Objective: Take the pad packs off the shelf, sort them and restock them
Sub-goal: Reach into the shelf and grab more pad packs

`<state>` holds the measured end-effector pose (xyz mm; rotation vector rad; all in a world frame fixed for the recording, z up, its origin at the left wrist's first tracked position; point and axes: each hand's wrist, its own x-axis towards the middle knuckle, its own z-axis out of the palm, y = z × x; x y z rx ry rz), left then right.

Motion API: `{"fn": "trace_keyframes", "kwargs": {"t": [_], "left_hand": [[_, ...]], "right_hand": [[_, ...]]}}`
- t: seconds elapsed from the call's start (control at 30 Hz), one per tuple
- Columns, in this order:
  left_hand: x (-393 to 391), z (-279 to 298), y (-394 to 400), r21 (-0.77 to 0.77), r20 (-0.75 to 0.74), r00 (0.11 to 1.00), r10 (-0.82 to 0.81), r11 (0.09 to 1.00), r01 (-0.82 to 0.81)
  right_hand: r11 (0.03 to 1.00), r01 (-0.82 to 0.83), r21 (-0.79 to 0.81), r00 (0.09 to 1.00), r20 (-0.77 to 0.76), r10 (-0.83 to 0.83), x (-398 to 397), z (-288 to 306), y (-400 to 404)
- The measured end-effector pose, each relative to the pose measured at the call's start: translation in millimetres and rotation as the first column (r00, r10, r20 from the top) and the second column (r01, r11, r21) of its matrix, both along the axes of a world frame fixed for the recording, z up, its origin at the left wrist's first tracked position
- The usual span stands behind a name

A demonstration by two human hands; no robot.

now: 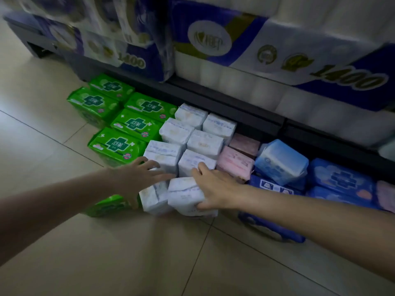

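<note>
White pad packs (193, 133) sit on the tiled floor (106, 253) (green ones beside them); the right hand (213, 189) grips one white pack (183, 195), the left hand (141, 174) rests flat-fingered on another (152, 196).

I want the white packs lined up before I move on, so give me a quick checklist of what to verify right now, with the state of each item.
1. Right hand has hold of the front white pack: ok, thumb and fingers wrap round its right end.
2. Left hand free to steady the row: ok, fingers spread flat over the white pack next to it.
3. White packs grouped together: ok, two columns between the green packs and the pink packs.
4. Front pair in line with the columns: not ok, both tilt.
5. Blue packs tidy: not ok, one light blue pack lies askew on top.
6. Shelf room for restocking: cannot tell.
</note>
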<state>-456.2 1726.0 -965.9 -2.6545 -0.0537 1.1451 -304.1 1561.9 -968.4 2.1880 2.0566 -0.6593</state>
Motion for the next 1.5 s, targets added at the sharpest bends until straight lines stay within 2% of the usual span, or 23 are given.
{"fn": "trace_keyframes", "kwargs": {"t": [0.07,0.1,0.17,0.27,0.37,0.43,0.5,0.57,0.63,0.7,0.73,0.8,0.87,0.9,1.0,1.03,1.1,1.2,1.27,1.37,1.43,1.5], "left_hand": [[-11.9,-11.0,3.6,0.072,0.136,0.973,-0.187,0.981,0.179],[-14.7,-16.2,8.3,0.103,0.265,0.925,-0.272,0.962,0.254],[-17.2,-27.3,16.2,0.139,0.408,0.845,-0.345,0.939,0.316],[-8.2,-22.2,17.6,0.121,0.317,0.934,-0.163,0.984,0.130],[-3.3,-22.3,21.8,0.204,0.282,0.959,0.022,0.975,-0.083],[-1.0,-18.7,20.0,0.203,0.252,0.968,-0.001,0.978,-0.052],[2.9,-15.9,21.4,0.129,0.236,0.971,0.031,0.990,-0.063],[9.4,-10.7,22.9,-0.033,0.346,0.935,0.077,0.997,-0.070],[21.9,-1.3,22.3,-0.158,0.532,0.843,0.084,0.987,0.002],[41.8,4.0,20.4,-0.192,0.633,0.770,0.080,0.980,0.056],[53.7,6.7,15.9,-0.192,0.665,0.744,0.063,0.977,0.089],[77.0,12.6,0.4,-0.178,0.678,0.735,0.028,0.976,0.128],[97.2,11.4,-13.0,-0.151,0.686,0.727,-0.018,0.974,0.167],[106.1,11.9,-21.4,-0.161,0.661,0.750,-0.016,0.974,0.162],[128.8,8.6,-46.3,-0.159,0.619,0.785,-0.036,0.973,0.169],[135.8,7.7,-51.9,-0.143,0.615,0.788,-0.043,0.976,0.165],[151.7,12.0,-64.3,-0.159,0.607,0.794,-0.021,0.976,0.147],[181.1,14.7,-83.9,-0.213,0.660,0.751,0.003,0.960,0.183],[206.6,18.8,-103.1,-0.233,0.682,0.731,-0.019,0.942,0.242],[247.0,30.2,-144.5,-0.211,0.627,0.775,-0.085,0.939,0.273],[269.0,41.1,-178.4,-0.179,0.618,0.769,-0.166,0.922,0.343],[283.9,48.5,-209.1,-0.126,0.608,0.745,-0.274,0.893,0.431]], "right_hand": [[0.998,-0.024,0.058,0.999,0.040,0.021,-9.3,-13.1,-3.5],[0.997,-0.015,0.077,0.999,0.045,0.011,-10.6,-18.4,-5.2],[0.993,0.030,0.114,0.999,0.038,-0.034,-10.1,-23.6,-8.2],[0.977,0.142,0.160,0.989,0.016,-0.147,-4.8,-25.6,-9.2],[0.974,0.158,0.160,0.987,0.016,-0.163,-9.0,-32.6,-11.0],[0.980,0.133,0.149,0.987,0.075,-0.145,-14.9,-39.3,-10.5],[0.982,0.132,0.138,0.979,0.140,-0.151,-15.6,-40.7,-6.4],[0.986,0.130,0.105,0.978,0.150,-0.145,-10.3,-34.3,-0.2],[0.975,0.201,0.092,0.979,0.020,-0.203,3.2,-20.3,4.4],[0.918,0.351,0.185,0.935,-0.115,-0.334,26.8,-4.5,2.6],[0.873,0.419,0.249,0.908,-0.107,-0.406,43.7,1.3,-1.4],[0.791,0.539,0.289,0.825,0.009,-0.565,83.0,7.0,-18.3],[0.715,0.661,0.227,0.711,0.118,-0.694,117.0,4.5,-44.5],[0.693,0.697,0.183,0.676,0.156,-0.720,128.4,1.2,-57.7],[0.739,0.665,0.110,0.703,0.244,-0.669,143.3,-9.2,-80.1],[0.742,0.661,0.112,0.711,0.224,-0.667,144.8,-7.8,-82.3],[0.701,0.703,0.125,0.695,0.091,-0.713,151.0,2.9,-85.5],[0.595,0.796,0.110,0.605,-0.141,-0.784,165.4,30.4,-108.7],[0.608,0.791,0.070,0.611,-0.114,-0.783,175.6,48.8,-141.4],[0.648,0.761,-0.029,0.648,0.032,-0.761,185.6,69.7,-206.2],[0.609,0.787,-0.103,0.615,0.040,-0.788,192.9,75.7,-251.6],[0.525,0.839,-0.143,0.531,0.008,-0.847,203.1,74.4,-291.9]]}}
